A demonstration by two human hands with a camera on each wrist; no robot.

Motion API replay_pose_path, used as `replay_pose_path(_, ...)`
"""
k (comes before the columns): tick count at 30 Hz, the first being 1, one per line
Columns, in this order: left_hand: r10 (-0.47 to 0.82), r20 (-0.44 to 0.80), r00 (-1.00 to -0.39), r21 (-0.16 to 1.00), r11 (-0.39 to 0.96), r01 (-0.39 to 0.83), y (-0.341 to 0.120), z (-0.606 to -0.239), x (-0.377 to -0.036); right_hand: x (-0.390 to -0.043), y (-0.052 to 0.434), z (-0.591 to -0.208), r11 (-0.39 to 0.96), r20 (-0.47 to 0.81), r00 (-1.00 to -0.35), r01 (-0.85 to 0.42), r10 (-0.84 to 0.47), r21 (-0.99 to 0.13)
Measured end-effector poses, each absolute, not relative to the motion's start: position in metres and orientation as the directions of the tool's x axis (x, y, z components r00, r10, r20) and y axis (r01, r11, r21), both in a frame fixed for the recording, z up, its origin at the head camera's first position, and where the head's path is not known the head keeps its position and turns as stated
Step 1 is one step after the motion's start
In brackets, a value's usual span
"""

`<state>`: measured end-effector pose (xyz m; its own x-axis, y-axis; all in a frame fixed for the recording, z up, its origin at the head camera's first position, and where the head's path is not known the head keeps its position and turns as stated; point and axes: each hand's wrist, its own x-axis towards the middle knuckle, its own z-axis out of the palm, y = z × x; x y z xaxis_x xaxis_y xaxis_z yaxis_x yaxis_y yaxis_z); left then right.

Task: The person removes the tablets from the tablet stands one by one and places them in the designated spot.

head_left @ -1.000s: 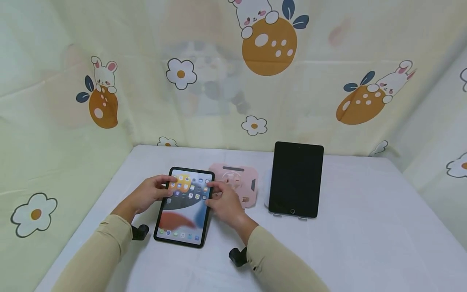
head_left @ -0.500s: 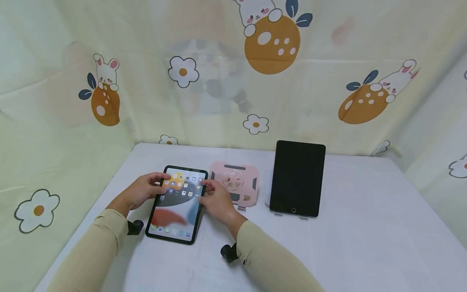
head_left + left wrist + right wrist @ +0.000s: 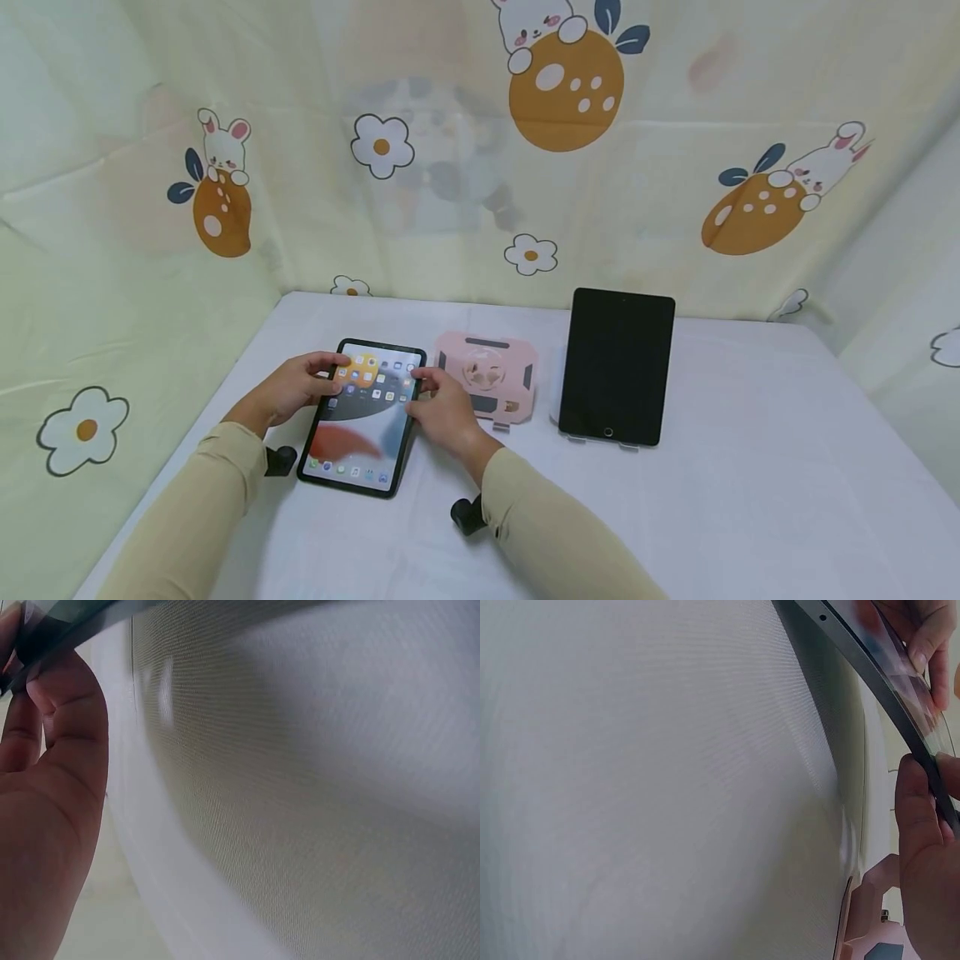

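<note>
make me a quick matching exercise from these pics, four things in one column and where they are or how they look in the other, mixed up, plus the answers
Column 1
1. lit tablet
2. dark tablet
3. pink item
4. left hand

Column 2
A. between the two tablets in the head view
B. gripping the left edge of a tablet
C. round button below its screen, untouched by either hand
D. held by both hands, showing app icons

Pairs: 1-D, 2-C, 3-A, 4-B

My open passage, table [image 3: 787, 467] at four o'clock from dark tablet [image 3: 617, 367], pink stand [image 3: 487, 379] blocking two-to-three o'clock from lit tablet [image 3: 360, 417].
</note>
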<state>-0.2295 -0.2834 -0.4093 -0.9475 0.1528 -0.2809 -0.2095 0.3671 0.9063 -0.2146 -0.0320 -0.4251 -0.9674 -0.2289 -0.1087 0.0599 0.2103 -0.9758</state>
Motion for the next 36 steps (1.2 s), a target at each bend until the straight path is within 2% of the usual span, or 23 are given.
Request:
replay_pose_path(14,0.125,-0.296,-0.947,0.896,0.379,-0.230,-0.281,-0.410,-0.231,-0.215,-0.032,-0.425,0.245,-0.135,-0.964,0.077,-0.227,-0.966)
replay_pose_path(27,0.111,-0.322,-0.940,0.882,0.396,-0.256,-0.286,-0.412,-0.227,-0.209,-0.034,-0.425,0.279,-0.097,-0.972,0.034,-0.213,-0.960)
replay_pose_path(30,0.117,-0.313,-0.943,0.886,0.394,-0.245,-0.289,-0.413,-0.224,-0.206,-0.033,-0.423,0.264,-0.096,-0.971,0.036,-0.218,-0.964)
replay_pose_path(36,0.136,-0.268,-0.954,0.906,0.371,-0.201,-0.292,-0.414,-0.222,-0.202,-0.030,-0.424,0.344,-0.085,-0.966,-0.004,-0.244,-0.939)
